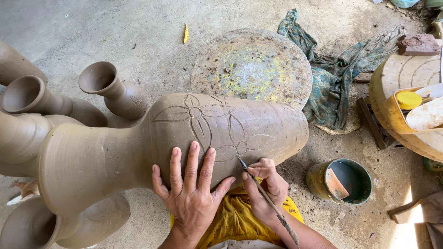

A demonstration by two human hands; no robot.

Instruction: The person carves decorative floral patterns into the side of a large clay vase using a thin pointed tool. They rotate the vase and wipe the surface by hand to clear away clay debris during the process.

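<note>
Your left hand (190, 193) lies nearest you, fingers spread flat on the belly of the big clay vase (175, 143), gripping nothing. That vase rests on its side across your lap, mouth to your left. Just right of the vase's lower edge, your right hand (264, 189) pinches a thin carving stick (267, 200), fingers closed round it, tip touching the vase beside the lower carved flower (237, 145). The clay looks soft: I judge that heavy palm pressure could dent the wall, and a slipping tip could score across the petals. Beyond the vase lies a round board (251, 67); right of it, a bucket (341, 180).
</note>
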